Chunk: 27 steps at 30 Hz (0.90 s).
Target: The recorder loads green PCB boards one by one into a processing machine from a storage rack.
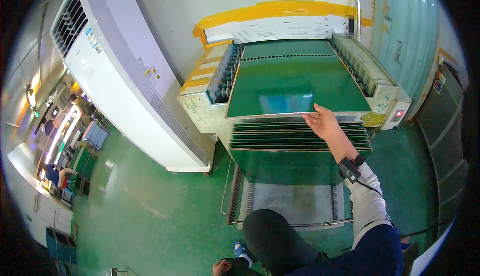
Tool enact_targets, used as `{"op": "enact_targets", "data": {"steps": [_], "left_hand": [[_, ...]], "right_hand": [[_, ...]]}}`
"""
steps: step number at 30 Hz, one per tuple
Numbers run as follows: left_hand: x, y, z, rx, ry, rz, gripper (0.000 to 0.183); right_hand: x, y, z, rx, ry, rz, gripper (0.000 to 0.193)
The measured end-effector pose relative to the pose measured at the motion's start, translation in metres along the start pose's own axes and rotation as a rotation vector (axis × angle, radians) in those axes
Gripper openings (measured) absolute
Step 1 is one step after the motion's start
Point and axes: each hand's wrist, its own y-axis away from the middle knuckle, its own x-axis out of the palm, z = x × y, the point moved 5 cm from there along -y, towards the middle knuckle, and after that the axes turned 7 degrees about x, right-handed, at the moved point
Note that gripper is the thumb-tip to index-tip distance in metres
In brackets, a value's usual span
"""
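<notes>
A flat green panel (300,86), like a coated circuit board, lies on the roller conveyor and juts out over its near end. My right hand (322,122) has the panel's near edge, right of its middle, between thumb and fingers. Behind it, a second green panel (287,49) lies on the rollers. Below the conveyor's end, several similar panels (295,138) stand on edge, spaced apart in a rack (235,196). My left hand (222,267) is low by my leg at the bottom edge, away from the panels; its fingers are only partly visible.
A tall white air conditioner (135,76) stands left of the conveyor machine (200,101). A lit red switch (398,115) sits on the machine's right side. A dark panel (430,131) leans at far right. Other people (82,105) and lit benches are far left.
</notes>
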Motion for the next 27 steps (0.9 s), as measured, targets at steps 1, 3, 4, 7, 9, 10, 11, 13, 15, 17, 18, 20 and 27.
{"op": "enact_targets", "data": {"steps": [1, 3, 4, 7, 9, 10, 11, 13, 15, 17, 18, 20, 27], "left_hand": [[-0.001, 0.001, -0.001, 0.018, -0.001, -0.003, 0.049], [-0.002, -0.001, 0.001, -0.018, -0.084, 0.021, 0.050], [-0.004, -0.001, 0.002, -0.036, -0.126, 0.033, 0.051], [-0.002, -0.001, -0.001, -0.029, -0.146, 0.029, 0.051], [0.000, -0.001, -0.003, -0.021, -0.155, 0.032, 0.050], [0.000, 0.000, -0.003, -0.017, -0.159, 0.032, 0.050], [0.000, 0.001, -0.004, -0.009, -0.166, 0.034, 0.050], [-0.001, 0.002, -0.005, 0.011, -0.179, 0.032, 0.048], [-0.001, 0.003, -0.006, 0.017, -0.175, 0.039, 0.048], [0.000, 0.003, -0.007, 0.012, -0.156, 0.043, 0.048], [0.001, 0.003, -0.006, 0.002, -0.140, 0.048, 0.048], [0.003, 0.001, -0.005, 0.000, -0.145, 0.057, 0.048], [0.000, 0.001, 0.001, -0.018, -0.153, 0.039, 0.047]], "right_hand": [[0.001, -0.001, -0.001, 0.008, -0.009, -0.001, 0.028], [0.003, -0.004, -0.003, 0.004, -0.011, 0.007, 0.028], [0.004, -0.006, -0.004, 0.002, -0.013, 0.011, 0.028], [0.002, -0.010, -0.003, -0.012, -0.002, 0.013, 0.028], [0.002, -0.012, -0.003, -0.032, -0.002, -0.005, 0.030], [0.003, -0.012, -0.003, -0.040, -0.002, -0.013, 0.031], [0.003, -0.013, -0.003, -0.038, -0.005, -0.019, 0.031], [0.006, -0.014, -0.002, -0.035, -0.011, -0.024, 0.033], [0.007, -0.016, -0.003, -0.033, -0.012, -0.004, 0.034], [0.007, -0.018, -0.003, -0.035, -0.012, 0.008, 0.034], [0.005, -0.018, -0.003, -0.039, -0.012, 0.005, 0.034], [0.000, -0.019, -0.002, -0.043, -0.021, -0.026, 0.034], [0.002, -0.028, -0.002, -0.053, -0.027, -0.017, 0.030]]}}
